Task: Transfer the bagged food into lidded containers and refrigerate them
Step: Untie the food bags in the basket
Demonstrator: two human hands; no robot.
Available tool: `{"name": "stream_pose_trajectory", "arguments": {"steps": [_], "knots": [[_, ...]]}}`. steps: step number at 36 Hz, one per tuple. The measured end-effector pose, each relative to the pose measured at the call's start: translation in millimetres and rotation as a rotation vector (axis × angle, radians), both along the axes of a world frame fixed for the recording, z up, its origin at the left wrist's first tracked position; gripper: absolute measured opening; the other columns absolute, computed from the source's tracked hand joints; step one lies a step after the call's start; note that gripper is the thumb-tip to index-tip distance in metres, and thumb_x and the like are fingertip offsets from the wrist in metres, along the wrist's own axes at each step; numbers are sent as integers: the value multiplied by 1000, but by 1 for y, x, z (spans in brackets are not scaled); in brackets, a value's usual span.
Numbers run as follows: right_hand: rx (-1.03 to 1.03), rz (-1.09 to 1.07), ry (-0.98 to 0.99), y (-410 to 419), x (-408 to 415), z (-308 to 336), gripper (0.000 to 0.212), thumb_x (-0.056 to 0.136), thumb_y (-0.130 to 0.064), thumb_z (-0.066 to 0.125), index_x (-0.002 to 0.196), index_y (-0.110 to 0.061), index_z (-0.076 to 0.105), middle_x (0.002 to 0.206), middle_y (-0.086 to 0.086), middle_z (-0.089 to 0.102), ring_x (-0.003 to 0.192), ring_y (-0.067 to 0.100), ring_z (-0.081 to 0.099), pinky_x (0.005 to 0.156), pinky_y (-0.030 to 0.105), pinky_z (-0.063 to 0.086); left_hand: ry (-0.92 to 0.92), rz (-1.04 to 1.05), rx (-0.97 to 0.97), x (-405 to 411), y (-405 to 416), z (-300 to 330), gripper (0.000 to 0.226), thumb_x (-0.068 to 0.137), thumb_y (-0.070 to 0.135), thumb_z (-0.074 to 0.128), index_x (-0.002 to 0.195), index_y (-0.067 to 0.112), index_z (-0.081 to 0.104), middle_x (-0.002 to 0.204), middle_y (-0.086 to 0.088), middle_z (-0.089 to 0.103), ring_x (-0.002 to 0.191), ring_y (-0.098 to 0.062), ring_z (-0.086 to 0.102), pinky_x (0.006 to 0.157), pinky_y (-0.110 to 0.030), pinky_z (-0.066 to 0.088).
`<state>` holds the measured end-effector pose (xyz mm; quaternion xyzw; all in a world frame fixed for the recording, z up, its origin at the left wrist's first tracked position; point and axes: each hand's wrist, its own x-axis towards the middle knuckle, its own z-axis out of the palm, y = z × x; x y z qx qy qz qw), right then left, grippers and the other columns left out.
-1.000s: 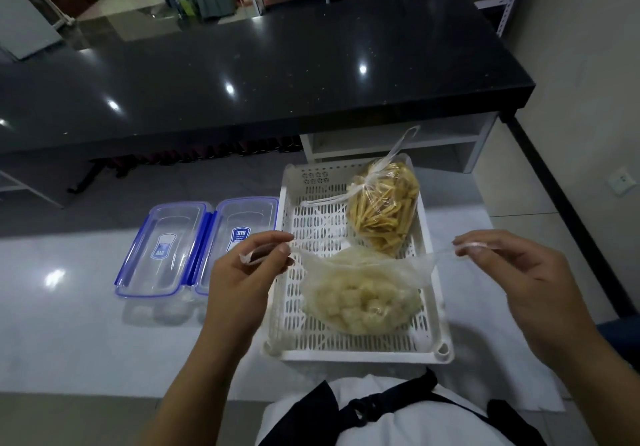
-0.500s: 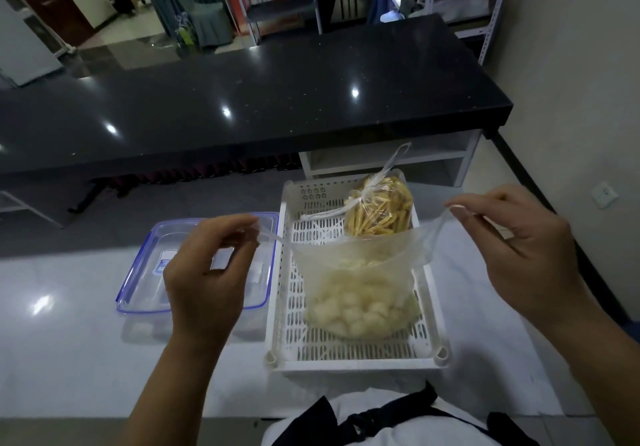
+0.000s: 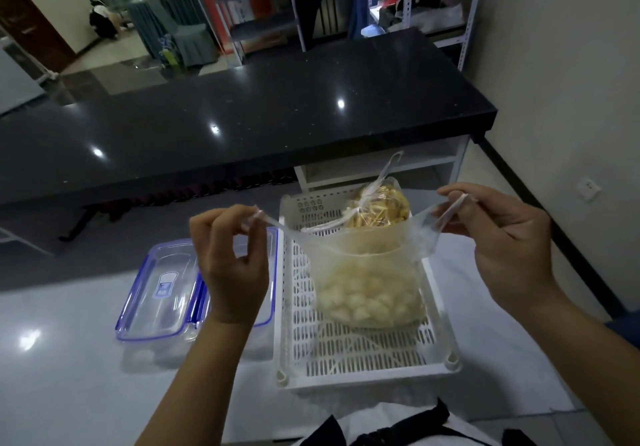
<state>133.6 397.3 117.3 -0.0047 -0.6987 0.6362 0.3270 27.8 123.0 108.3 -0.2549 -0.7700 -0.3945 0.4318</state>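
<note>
A: What fills the frame, biggest first?

B: A black counter (image 3: 242,126) runs across the back, and a pale worktop (image 3: 69,359) spreads in front of the person. On the worktop sits a white slotted tray (image 3: 363,352), and just left of it two clear containers (image 3: 162,289) with blue rims lie side by side, the right one partly hidden behind the left forearm

A: And the food?

B: A clear bag (image 3: 370,279) of pale chunks hangs over the middle of the tray, its mouth pulled wide. Whether its bottom touches the tray floor cannot be told. Behind it, at the tray's far end, stands a tied bag of yellow sticks (image 3: 377,210)

A: What are the hands doing?

B: The left hand (image 3: 232,269) pinches the bag's left handle strip between thumb and forefinger, above the containers. The right hand (image 3: 498,241) pinches the right handle the same way, out past the tray's right edge. Both strips are drawn taut and the hands are held well apart, at about the same height
</note>
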Motion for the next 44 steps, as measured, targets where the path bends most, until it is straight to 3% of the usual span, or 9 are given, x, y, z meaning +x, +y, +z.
{"name": "stream_pose_trajectory", "arguments": {"steps": [3,7,10,16,24,33,36,40,44], "knots": [[-171,47,-62,0,-1,2,20,94,-26,57,101,-19,75,90,2,76,87,23,74,75,26,60,-175,-107,198,3,4,3,13,97,22,63,105,15,55,88,1,56,73,-23,58,66,-36,54],[-339,162,-120,1,-2,5,23,86,-37,64,98,-23,78,92,10,76,90,29,74,79,33,60,-504,-348,414,16,12,14,20,93,45,65,105,29,65,83,8,71,70,-12,70,66,-24,59],[-460,273,-163,5,-5,9,24,81,-36,69,98,-20,77,96,13,75,81,29,74,76,37,60,-740,-499,541,24,13,20,25,84,51,72,99,31,73,79,4,73,69,-12,70,65,-27,59],[-507,484,-254,14,-6,19,25,92,-18,55,109,-21,73,121,13,70,67,18,69,68,39,60,-962,-582,620,35,5,26,23,81,49,76,92,28,77,78,2,71,72,-11,69,68,-27,59],[-523,622,-336,19,-8,32,38,82,-19,58,118,-17,69,131,17,64,83,26,72,70,43,60,-953,-392,518,35,-5,28,26,92,15,60,74,29,73,80,6,68,81,-12,64,78,-28,55],[-511,618,-365,17,-9,36,38,81,-23,59,116,-16,70,130,18,65,87,28,72,70,44,61,-986,-486,498,29,-17,38,29,85,16,52,78,28,77,79,2,71,74,-12,66,74,-24,56],[-506,621,-369,16,-8,36,38,79,-25,61,115,-16,71,129,18,65,88,29,72,70,45,61,-938,-445,392,31,-15,40,16,84,35,60,86,32,76,80,3,71,78,-13,66,75,-23,55],[-500,621,-373,16,-8,36,39,79,-25,61,116,-16,71,128,17,65,89,30,71,70,45,61,-938,-390,188,35,-10,46,27,73,52,73,97,38,70,91,8,73,83,-6,69,73,-18,54],[-498,613,-379,17,-7,36,40,79,-27,61,116,-14,70,128,18,65,89,31,71,70,45,61,-874,-334,-36,33,-9,51,16,85,25,76,93,39,73,88,4,72,76,-10,67,70,-26,56]]}}
